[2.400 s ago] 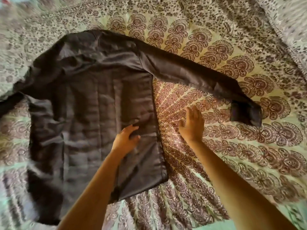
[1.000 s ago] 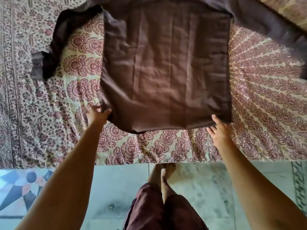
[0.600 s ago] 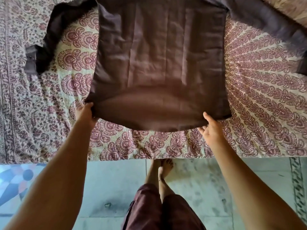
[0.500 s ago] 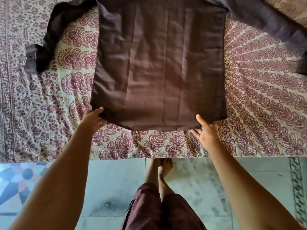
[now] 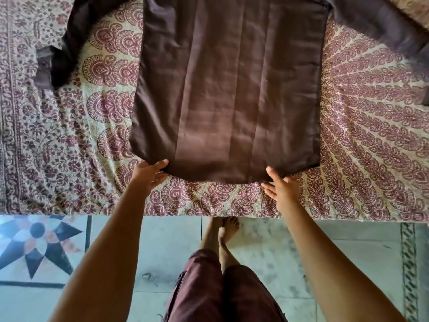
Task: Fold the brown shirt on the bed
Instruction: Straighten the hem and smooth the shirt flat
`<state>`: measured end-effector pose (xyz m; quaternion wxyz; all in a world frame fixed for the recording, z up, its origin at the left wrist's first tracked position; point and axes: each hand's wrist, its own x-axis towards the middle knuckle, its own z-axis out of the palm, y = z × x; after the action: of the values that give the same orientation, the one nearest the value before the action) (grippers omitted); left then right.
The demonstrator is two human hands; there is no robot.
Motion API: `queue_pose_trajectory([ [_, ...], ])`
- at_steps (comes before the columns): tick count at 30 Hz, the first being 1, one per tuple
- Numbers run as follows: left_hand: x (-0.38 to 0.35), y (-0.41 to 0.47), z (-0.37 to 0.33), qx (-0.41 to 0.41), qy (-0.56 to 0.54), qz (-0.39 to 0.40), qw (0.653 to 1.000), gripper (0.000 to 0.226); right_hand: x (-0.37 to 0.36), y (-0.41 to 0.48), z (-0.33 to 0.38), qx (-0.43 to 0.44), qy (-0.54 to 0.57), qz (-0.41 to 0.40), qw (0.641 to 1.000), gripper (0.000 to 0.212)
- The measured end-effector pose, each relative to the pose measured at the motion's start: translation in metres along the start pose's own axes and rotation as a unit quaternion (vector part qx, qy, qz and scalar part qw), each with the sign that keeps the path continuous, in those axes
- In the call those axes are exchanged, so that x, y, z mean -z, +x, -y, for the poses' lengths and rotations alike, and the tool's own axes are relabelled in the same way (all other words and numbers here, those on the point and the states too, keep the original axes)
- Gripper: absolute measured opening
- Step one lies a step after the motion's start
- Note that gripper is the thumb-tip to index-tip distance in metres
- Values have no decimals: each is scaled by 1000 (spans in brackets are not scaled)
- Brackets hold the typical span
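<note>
Shirt point(image 5: 232, 89) lay flat on bed point(image 5: 69, 135), hem near its edge, sleeves point(image 5: 67, 49) out | left hand point(image 5: 146, 175) loose, thumb touching hem; right hand point(image 5: 282, 189) spread beside hem, gripping nothing | step: squaring, apparently | next, likely: pinch a sleeve, fold inward.

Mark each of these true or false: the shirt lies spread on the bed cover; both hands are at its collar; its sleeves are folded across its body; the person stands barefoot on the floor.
1. The brown long-sleeved cloth shirt lies spread on the maroon paisley-printed bedspread. True.
2. Both hands are at the collar. False: the left hand and right hand are at the lower hem, near the bed's edge.
3. The sleeves are folded across the body. False: one sleeve and the other sleeve spread out to the sides.
4. The person stands barefoot on the floor. True: a bare foot shows on the pale tiled floor.
</note>
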<state>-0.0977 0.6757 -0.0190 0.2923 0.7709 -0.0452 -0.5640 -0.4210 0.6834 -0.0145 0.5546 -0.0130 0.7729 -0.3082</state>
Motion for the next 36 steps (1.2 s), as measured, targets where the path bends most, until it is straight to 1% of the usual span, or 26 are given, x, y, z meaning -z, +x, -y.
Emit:
queue_pose_trajectory([
  [2, -2, -3, 1, 2, 33, -7, 999, 12, -1, -4, -2, -1, -85, 9, 996, 32],
  [3, -3, -5, 4, -12, 32, -40, 999, 16, -1, -7, -5, 24, -154, -18, 988, 40],
  [4, -6, -8, 5, -31, 35, -89, 995, 19, 0, -10, -9, 69, -233, -71, 968, 47],
  [5, -7, -12, 7, -60, 57, -153, 985, 20, 2, -14, -13, 134, -306, -138, 932, 48],
  [6, -7, -16, 8, -109, 106, -219, 964, 21, 4, -16, -18, 228, -363, -187, 884, 45],
  [7, -5, -17, 10, -174, 176, -257, 934, 24, 6, -16, -22, 339, -404, -194, 827, 39],
  [8, -3, -18, 12, -251, 252, -250, 901, 28, 8, -14, -25, 444, -441, -162, 763, 33],
  [9, -1, -17, 13, -324, 325, -193, 867, 32, 9, -11, -29, 519, -488, -105, 694, 32],
  [10, -1, -15, 14, -377, 395, -110, 830, 35, 9, -8, -32, 561, -537, -50, 628, 36],
  [11, -1, -13, 16, -400, 460, -32, 792, 39, 8, -3, -33, 579, -579, -17, 574, 42],
  [12, -2, -12, 17, -391, 515, 23, 762, 44, 6, 0, -30, 580, -606, 2, 544, 46],
  [13, -4, -12, 17, -369, 554, 48, 745, 47, 3, 2, -27, 581, -619, 12, 528, 47],
  [15, -6, -9, 16, -352, 585, 37, 729, 44, -2, 5, -21, 583, -617, 34, 528, 41],
  [17, -7, -6, 10, -363, 585, 23, 725, 33, -3, 9, -13, 581, -598, 54, 549, 28],
  [19, -6, 0, 1, -382, 549, 26, 743, 22, -2, 12, -1, 562, -582, 81, 582, 16],
  [20, -4, 3, -5, -381, 522, 34, 763, 20, -1, 13, 6, 535, -570, 102, 615, 10],
  [21, -3, 5, -13, -363, 496, 47, 787, 19, -1, 14, 12, 495, -548, 124, 663, 4],
  [23, 1, 4, -31, -297, 445, 83, 841, 18, -2, 15, 29, 412, -480, 141, 761, 10],
  [24, 1, 3, -39, -281, 417, 98, 859, 15, -3, 14, 38, 394, -451, 140, 789, 12],
  [25, -1, 1, -48, -285, 394, 100, 868, 11, -6, 13, 46, 392, -426, 138, 803, 14],
  [26, -5, -1, -55, -298, 378, 87, 872, 10, -10, 11, 54, 406, -406, 130, 808, 15],
  [27, -12, -2, -61, -322, 377, 56, 867, 12, -15, 10, 60, 434, -391, 109, 804, 15],
  [30, -34, -8, -72, -414, 403, -92, 811, 16, -35, 10, 72, 526, -391, -30, 755, 16],
  [32, -46, -12, -73, -418, 403, -162, 798, 16, -49, 6, 74, 533, -386, -106, 746, 16],
  [34, -57, -13, -69, -423, 375, -182, 805, 18, -61, 3, 70, 530, -358, -109, 761, 15],
  [36, -64, -12, -60, -432, 326, -135, 830, 28, -64, 1, 60, 531, -334, -41, 777, 23],
])
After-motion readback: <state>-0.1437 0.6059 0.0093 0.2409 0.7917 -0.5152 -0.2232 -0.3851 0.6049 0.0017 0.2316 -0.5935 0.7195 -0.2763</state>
